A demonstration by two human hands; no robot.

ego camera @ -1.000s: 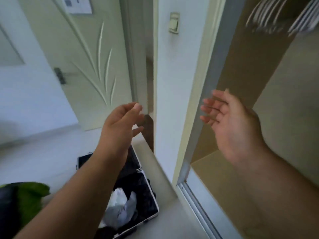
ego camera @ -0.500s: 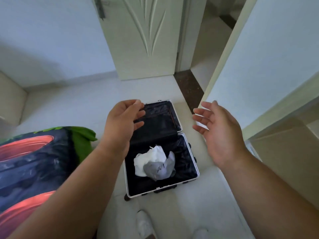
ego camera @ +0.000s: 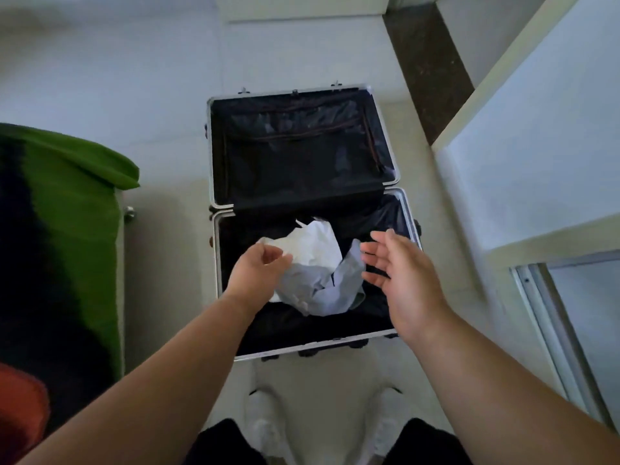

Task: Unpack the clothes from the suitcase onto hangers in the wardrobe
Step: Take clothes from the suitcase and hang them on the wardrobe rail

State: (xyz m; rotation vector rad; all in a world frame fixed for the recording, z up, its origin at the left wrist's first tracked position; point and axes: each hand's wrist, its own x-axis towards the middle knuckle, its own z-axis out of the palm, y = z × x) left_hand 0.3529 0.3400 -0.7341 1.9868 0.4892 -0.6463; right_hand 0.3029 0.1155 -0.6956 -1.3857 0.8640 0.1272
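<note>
The suitcase [ego camera: 214, 156] lies open flat on the pale floor, its silver frame around black lining. In the half nearer the person sits a crumpled heap of clothes [ego camera: 315, 273], white on top and pale grey-blue below; the far half shows only lining. The left hand [ego camera: 258, 273] hangs over the left edge of that heap with fingers loosely curled, holding nothing; whether it touches the cloth is unclear. The right hand [ego camera: 399, 276] hovers over the suitcase's right side, palm turned inward, fingers spread and relaxed, empty. A green-edged bedcover [ego camera: 77, 196] lies left of the suitcase; the wardrobe's sliding track [ego camera: 536, 297] runs to its right.
</note>
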